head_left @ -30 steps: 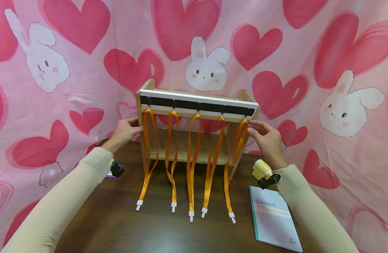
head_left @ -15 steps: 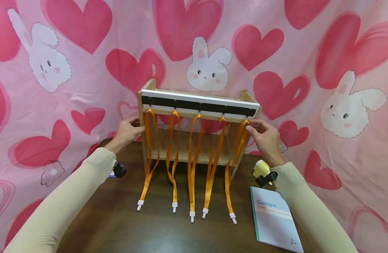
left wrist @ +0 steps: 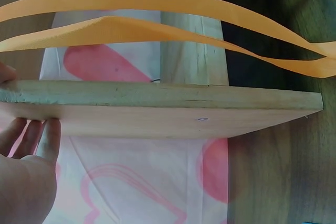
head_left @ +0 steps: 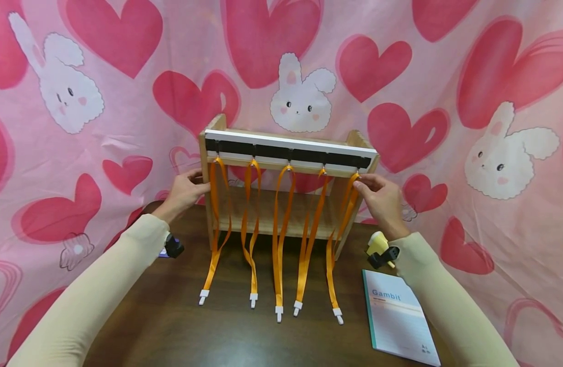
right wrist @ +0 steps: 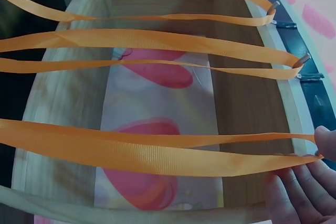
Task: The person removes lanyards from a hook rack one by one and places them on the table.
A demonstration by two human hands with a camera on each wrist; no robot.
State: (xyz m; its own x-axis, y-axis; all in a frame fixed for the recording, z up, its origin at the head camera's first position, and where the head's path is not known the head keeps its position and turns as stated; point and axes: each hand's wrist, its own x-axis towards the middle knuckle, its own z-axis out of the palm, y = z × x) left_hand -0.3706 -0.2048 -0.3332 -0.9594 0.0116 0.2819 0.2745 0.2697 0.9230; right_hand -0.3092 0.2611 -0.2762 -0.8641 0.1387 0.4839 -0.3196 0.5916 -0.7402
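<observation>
Several orange lanyards (head_left: pixel 277 239) with white clips hang in loops from hooks along the front bar (head_left: pixel 288 152) of a wooden shelf rack (head_left: pixel 281 209). My left hand (head_left: pixel 182 192) holds the rack's left side panel (left wrist: pixel 157 98); in the left wrist view its fingers lie on the outer face and the thumb tip shows at the front edge. At the rack's other end, my right hand (head_left: pixel 383 204) pinches the top of the rightmost lanyard (right wrist: pixel 157 153) between thumb and fingers, just under its hook. The right hand partly hides that hook in the right wrist view.
On the brown table (head_left: pixel 244 341), a notebook (head_left: pixel 398 316) lies at the right. Behind it is a yellow bottle (head_left: pixel 376 243), partly hidden by the right wrist camera. A small purple-edged item (head_left: pixel 163 253) sits by the left wrist. Pink heart-patterned cloth (head_left: pixel 299 30) hangs behind the rack.
My right hand has shifted slightly left, closer in on the top of the rightmost lanyard. The left hand keeps its hold on the rack, and the lanyards hang as before.
</observation>
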